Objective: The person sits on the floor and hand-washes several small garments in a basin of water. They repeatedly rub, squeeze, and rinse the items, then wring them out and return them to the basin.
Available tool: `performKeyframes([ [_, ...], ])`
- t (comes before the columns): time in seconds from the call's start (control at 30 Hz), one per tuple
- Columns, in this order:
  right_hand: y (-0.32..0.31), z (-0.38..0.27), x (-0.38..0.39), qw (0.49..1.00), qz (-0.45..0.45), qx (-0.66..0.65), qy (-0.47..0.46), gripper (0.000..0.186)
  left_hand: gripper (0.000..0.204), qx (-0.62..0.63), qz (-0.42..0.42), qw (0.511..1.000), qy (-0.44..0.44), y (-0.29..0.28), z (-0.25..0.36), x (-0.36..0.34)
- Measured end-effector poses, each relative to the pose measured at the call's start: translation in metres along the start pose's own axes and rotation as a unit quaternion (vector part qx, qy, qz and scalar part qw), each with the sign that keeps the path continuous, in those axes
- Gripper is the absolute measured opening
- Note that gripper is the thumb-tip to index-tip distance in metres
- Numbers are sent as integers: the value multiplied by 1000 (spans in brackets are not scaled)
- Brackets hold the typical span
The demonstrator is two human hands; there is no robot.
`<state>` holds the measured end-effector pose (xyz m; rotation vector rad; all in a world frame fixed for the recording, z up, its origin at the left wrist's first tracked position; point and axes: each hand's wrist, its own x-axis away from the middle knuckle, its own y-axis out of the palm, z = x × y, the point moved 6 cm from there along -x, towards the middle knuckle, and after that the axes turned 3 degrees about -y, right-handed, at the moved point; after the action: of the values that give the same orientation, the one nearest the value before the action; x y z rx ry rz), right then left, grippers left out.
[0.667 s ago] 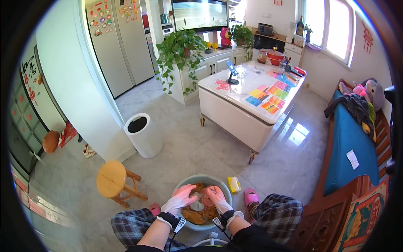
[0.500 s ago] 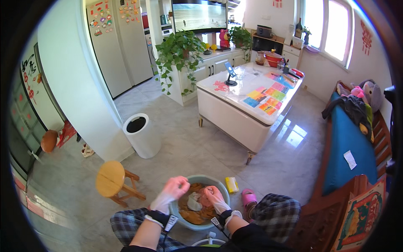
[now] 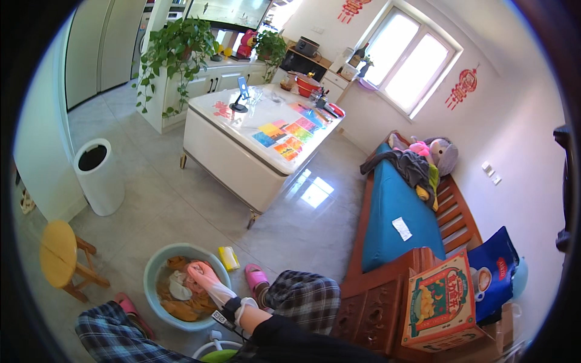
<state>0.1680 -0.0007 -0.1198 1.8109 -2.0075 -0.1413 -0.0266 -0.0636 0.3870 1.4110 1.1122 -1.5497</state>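
Observation:
My right hand (image 3: 206,278), in a pink and white glove, reaches into the pale blue basin (image 3: 153,281) on the floor between my legs, its fingers closed on pink cloth (image 3: 195,272). Under and around it lie wet mustard-brown cloths (image 3: 181,307) and a white cloth (image 3: 180,288) in brownish water. Just right of the basin is a yellow packet (image 3: 229,258). My left hand is out of view.
Wooden stool (image 3: 59,254) and white bin (image 3: 106,193) stand left; a wheeled white table (image 3: 224,151) ahead. Right are a blue-cushioned bench (image 3: 396,193), carved wooden furniture (image 3: 369,308) and a printed box (image 3: 439,302). A bucket (image 3: 221,354) sits at the lower edge.
The view has swung to the right, shifting the room leftward. My left hand lifted from the basin and has left the picture, while my right hand remains at the pink cloth.

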Motion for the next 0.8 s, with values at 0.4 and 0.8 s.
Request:
performKeyframes([
  [0.4, 6, -9, 0, 999, 32, 15, 8, 26, 14, 34, -41, 998, 46, 34, 24, -26],
  [0.8, 21, -23, 11, 998, 4, 61, -6, 23, 17, 32, -46, 997, 52, 38, 28, -30],
])
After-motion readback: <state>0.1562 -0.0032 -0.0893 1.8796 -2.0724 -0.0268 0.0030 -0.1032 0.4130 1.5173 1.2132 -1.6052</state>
